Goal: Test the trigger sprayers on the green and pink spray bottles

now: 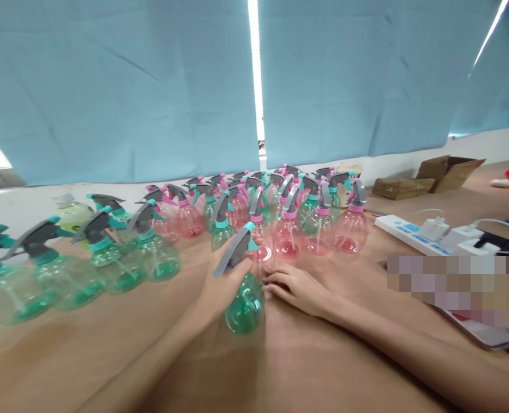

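Observation:
My left hand (225,282) is wrapped round the neck of a green transparent spray bottle (245,310) with a grey and teal trigger head. The bottle stands nearly upright in the middle of the table, close to me. My right hand (299,289) lies palm down on the table just right of that bottle, its fingers loosely bent and apart, holding nothing. Right behind both hands stand pink spray bottles (288,235) with grey and pink heads. A row of green spray bottles (159,258) stands to the left of my left hand.
More pink and green spray bottles (189,218) crowd the back of the table (211,373). A white power strip (409,232) with plugged-in chargers lies at right, near a phone-like device (478,330). Cardboard boxes (446,175) sit at back right, below a blue curtain (344,80).

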Available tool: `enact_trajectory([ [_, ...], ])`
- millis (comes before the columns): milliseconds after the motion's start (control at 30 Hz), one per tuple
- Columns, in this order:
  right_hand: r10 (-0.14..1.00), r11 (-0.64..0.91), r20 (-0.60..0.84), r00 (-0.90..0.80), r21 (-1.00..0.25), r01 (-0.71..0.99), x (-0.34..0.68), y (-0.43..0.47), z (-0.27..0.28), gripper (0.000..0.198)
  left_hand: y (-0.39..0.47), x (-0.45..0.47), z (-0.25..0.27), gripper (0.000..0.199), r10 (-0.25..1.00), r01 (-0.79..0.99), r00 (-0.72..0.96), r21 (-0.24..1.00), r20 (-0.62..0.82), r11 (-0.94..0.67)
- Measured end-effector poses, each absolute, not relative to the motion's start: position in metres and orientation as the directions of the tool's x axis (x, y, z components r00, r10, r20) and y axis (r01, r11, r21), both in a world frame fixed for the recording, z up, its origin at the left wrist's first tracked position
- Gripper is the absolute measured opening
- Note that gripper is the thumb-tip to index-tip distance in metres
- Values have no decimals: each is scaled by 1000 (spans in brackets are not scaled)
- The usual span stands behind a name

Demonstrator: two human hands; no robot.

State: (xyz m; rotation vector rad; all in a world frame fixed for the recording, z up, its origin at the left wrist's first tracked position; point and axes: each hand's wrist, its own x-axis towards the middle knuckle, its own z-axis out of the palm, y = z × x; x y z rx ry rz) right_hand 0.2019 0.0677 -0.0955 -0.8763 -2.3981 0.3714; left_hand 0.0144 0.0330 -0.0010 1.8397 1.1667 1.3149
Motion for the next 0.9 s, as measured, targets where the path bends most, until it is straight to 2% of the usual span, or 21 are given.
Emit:
enact_trajectory([
  [333,676,733,386,-628,-447,513,204,63,-104,43,30,16,4,17,935,311,115,882,334,-353],
  [533,680,724,372,-631,-474,501,206,64,-104,43,34,13,-1,6,917,297,134,867,376,-399],
  [800,679,722,358,-640,-484,495,208,65,-105,43,30,13,-1,7,911,325,135,851,390,-413],
  [900,680,720,364,-636,-491,489,208,64,-104,42,29,14,0,2,913,340,122,848,389,-407],
])
